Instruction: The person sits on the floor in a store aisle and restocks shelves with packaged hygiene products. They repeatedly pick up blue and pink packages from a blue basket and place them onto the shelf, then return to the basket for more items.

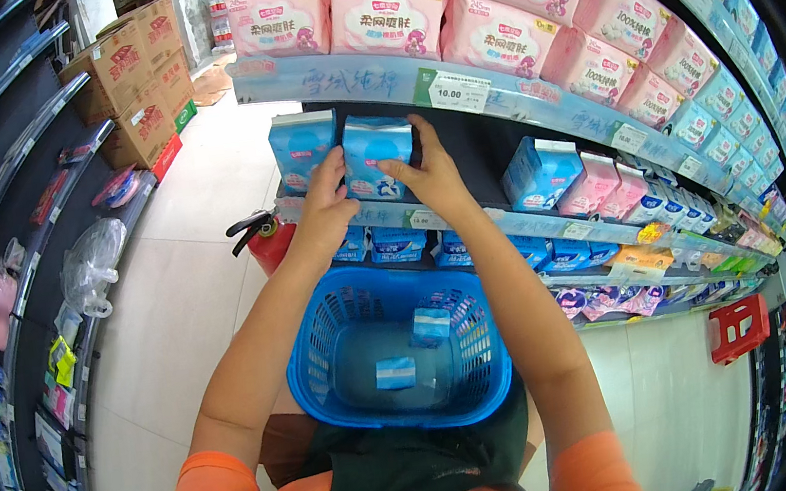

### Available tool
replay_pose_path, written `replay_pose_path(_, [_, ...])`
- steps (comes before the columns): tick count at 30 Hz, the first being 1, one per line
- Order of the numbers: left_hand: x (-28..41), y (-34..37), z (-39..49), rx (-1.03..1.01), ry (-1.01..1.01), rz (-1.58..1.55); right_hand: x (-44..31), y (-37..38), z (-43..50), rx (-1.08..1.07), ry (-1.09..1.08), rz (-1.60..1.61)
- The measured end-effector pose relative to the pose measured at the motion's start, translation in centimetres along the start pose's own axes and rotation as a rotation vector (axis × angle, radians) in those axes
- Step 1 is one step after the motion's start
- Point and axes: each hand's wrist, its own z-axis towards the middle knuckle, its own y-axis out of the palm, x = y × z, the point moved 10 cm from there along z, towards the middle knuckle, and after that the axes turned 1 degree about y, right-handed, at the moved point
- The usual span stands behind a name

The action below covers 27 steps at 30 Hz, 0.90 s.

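Two blue packs of sanitary pads stand upright side by side at the left end of a dark shelf: a left pack [302,153] and a right pack [378,151]. My right hand [434,170] grips the right pack, its thumb on the front and its fingers around the far right side. My left hand [329,202] is at the gap between the packs; its fingertips are partly hidden, and which pack they press on is unclear. Below my forearms sits a blue plastic shopping basket [406,420], with two small blue-and-white packs [395,373] inside.
Pink pad packs [387,18] fill the shelf above, behind a price rail [357,77]. More packs [544,172] stand further right. A red fire extinguisher [272,244] is by the shelf end. Cardboard boxes [124,94] and another shelf unit [40,252] are left; a red crate [739,328] is right.
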Motion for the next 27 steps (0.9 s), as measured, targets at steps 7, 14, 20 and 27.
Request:
replay_pose_path(7, [-3.3, -0.2, -6.7, 0.047, 0.100, 0.107, -2.6, -4.5, -9.1, 0.331, -0.189, -0.008])
replay_pose_path(14, [-26.3, 3.4, -17.2, -0.289, -0.761, 0.360, 17.2, 6.2, -26.0, -0.523, 0.524, -0.355])
replay_pose_path(20, [-33.2, 5.6, -26.6, -0.311, -1.480, 0.236, 25.4, 10.5, -36.0, -0.782, 0.709, -0.530])
replay_pose_path(27, [-35.5, 5.9, -29.7, -0.202, -1.556, -0.025, 25.7, 12.4, -36.6, -0.896, 0.861, -0.298])
